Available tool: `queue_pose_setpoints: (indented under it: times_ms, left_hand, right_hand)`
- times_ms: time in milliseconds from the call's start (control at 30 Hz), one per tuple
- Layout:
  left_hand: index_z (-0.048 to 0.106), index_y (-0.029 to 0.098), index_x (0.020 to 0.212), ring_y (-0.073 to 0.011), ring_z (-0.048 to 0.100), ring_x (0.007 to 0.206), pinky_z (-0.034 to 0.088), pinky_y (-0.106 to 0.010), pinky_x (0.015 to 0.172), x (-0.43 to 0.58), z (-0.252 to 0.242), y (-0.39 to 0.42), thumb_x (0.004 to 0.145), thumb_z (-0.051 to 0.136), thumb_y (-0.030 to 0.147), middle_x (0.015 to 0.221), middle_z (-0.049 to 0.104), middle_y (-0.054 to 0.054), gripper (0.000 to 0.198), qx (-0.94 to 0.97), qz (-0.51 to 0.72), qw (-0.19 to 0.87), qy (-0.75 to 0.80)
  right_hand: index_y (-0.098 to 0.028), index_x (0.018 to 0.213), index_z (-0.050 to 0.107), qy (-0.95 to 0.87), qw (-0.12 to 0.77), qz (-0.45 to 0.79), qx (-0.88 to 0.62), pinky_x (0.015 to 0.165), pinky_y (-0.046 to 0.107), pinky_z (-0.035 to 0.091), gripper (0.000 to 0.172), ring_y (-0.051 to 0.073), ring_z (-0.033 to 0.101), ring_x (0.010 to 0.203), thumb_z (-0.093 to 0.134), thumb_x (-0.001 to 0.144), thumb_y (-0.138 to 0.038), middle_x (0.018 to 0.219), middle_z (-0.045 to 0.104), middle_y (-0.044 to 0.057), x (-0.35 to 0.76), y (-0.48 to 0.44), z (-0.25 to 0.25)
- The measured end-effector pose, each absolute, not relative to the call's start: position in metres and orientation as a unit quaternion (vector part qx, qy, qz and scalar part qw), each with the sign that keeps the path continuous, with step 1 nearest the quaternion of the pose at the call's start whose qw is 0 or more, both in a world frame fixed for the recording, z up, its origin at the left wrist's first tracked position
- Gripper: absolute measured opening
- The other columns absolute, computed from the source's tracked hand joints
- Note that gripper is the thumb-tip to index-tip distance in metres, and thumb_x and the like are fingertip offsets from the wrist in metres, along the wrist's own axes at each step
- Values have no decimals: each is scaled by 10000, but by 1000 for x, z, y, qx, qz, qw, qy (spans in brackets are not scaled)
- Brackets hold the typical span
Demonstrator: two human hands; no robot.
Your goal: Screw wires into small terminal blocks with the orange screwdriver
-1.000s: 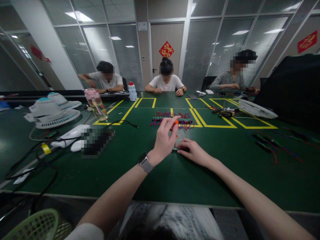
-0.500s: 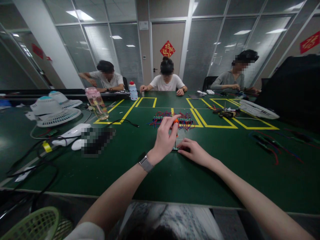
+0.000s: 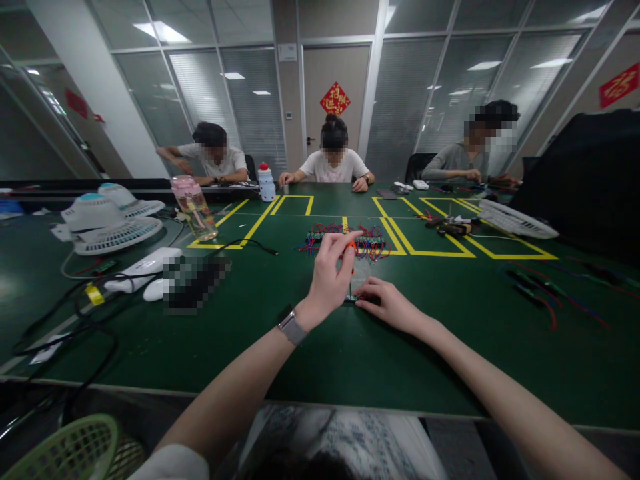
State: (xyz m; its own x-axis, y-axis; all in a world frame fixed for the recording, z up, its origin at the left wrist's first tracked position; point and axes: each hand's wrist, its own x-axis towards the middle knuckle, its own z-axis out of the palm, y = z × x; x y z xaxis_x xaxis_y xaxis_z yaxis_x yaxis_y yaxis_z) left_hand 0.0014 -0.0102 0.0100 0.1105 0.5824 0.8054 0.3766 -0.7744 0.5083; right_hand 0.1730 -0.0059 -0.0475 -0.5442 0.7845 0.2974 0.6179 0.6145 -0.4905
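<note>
My left hand (image 3: pixel 331 272) is closed around the orange handle of a screwdriver (image 3: pixel 352 248), its index finger stretched over the top. The thin shaft points down to a small green circuit board (image 3: pixel 351 299) on the table. At the board's right end, the fingertips of my right hand (image 3: pixel 383 301) pinch it, hiding that end. Just beyond both hands lies a row of several green circuit boards (image 3: pixel 314 236) with red and blue wires. A greyish flat patch (image 3: pixel 358 272) shows behind the screwdriver.
On the left are white fans (image 3: pixel 113 223), a pink-lidded bottle (image 3: pixel 194 210), black cables (image 3: pixel 85 313) and a white mouse (image 3: pixel 156 289). More wired boards (image 3: pixel 533 287) lie at right, beyond them pliers-like tools (image 3: pixel 453 225) and a white keyboard (image 3: pixel 517 219). Three people sit across the green table (image 3: pixel 300 373).
The orange screwdriver handle looks slightly turned or lower in my left hand. Both hands otherwise keep their places.
</note>
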Motion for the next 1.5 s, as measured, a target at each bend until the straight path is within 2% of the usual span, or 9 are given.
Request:
queue_pose_setpoints:
  times_ms: [200, 433, 533, 667, 833, 1100, 1300, 1400, 1500]
  left_hand:
    - [524, 223, 1218, -128, 574, 889, 500, -259, 744, 1, 6, -5, 923, 432, 165, 1056, 595, -57, 315, 740, 578, 101, 328]
    - [643, 212, 993, -119, 550, 803, 482, -259, 749, 2, 9, -8, 856, 591, 229, 892, 582, -21, 147, 728, 597, 62, 332]
    - [627, 221, 1068, -126, 559, 825, 482, -272, 765, 1, 9, -7, 901, 517, 246, 923, 595, -34, 202, 726, 595, 83, 334]
    - [528, 243, 1237, -126, 596, 838, 498, -279, 759, 0, 4, -2, 959, 369, 230, 1043, 623, -58, 320, 728, 587, 138, 326]
    - [536, 245, 1228, -127, 603, 822, 510, -268, 734, 0, 2, 0, 942, 422, 242, 1056, 619, -59, 308, 735, 582, 136, 321]
    - [623, 229, 1105, -128, 557, 775, 486, -255, 699, -2, 8, -4, 874, 565, 284, 886, 585, -28, 245, 724, 590, 87, 347]
    - [503, 248, 1280, -136, 614, 876, 514, -298, 783, -2, 3, -3, 959, 374, 249, 1084, 631, -67, 346, 723, 591, 136, 332]
    - [493, 246, 1291, -144, 635, 906, 535, -301, 783, 0, 1, -2, 952, 388, 233, 1132, 640, -76, 354, 725, 592, 131, 327]
    - [516, 235, 1262, -136, 652, 869, 558, -272, 734, 1, -2, 0, 936, 436, 243, 1095, 659, -72, 336, 717, 601, 133, 326]
  right_hand:
    - [-177, 920, 677, -863, 252, 167, -404, 718, 290, 474, 129, 167, 581, 757, 587, 847, -234, 854, 574, 49, 173, -5, -48]
    - [-171, 930, 674, -862, 252, 166, -407, 728, 290, 470, 131, 170, 579, 771, 594, 845, -229, 856, 570, 49, 173, -4, -51]
    - [-176, 928, 672, -863, 251, 163, -406, 726, 287, 467, 127, 167, 575, 769, 590, 849, -230, 854, 567, 46, 174, -4, -51]
    - [-179, 916, 672, -863, 253, 165, -404, 714, 284, 466, 118, 164, 574, 757, 593, 846, -232, 848, 565, 44, 174, -4, -51]
    - [-178, 920, 674, -862, 258, 170, -403, 717, 286, 467, 123, 166, 580, 759, 594, 845, -232, 849, 570, 46, 174, -5, -50]
    - [-175, 918, 676, -861, 260, 166, -404, 720, 286, 465, 122, 168, 577, 766, 600, 841, -231, 855, 572, 49, 174, -5, -50]
    - [-178, 920, 674, -864, 256, 160, -402, 720, 285, 465, 121, 167, 574, 765, 595, 844, -230, 849, 568, 46, 175, -5, -50]
    - [-177, 921, 673, -866, 254, 159, -401, 722, 288, 465, 124, 167, 575, 766, 591, 847, -235, 847, 569, 47, 174, -4, -50]
    - [-172, 916, 669, -865, 251, 161, -405, 722, 290, 465, 124, 169, 575, 768, 586, 850, -237, 852, 570, 49, 174, -5, -50]
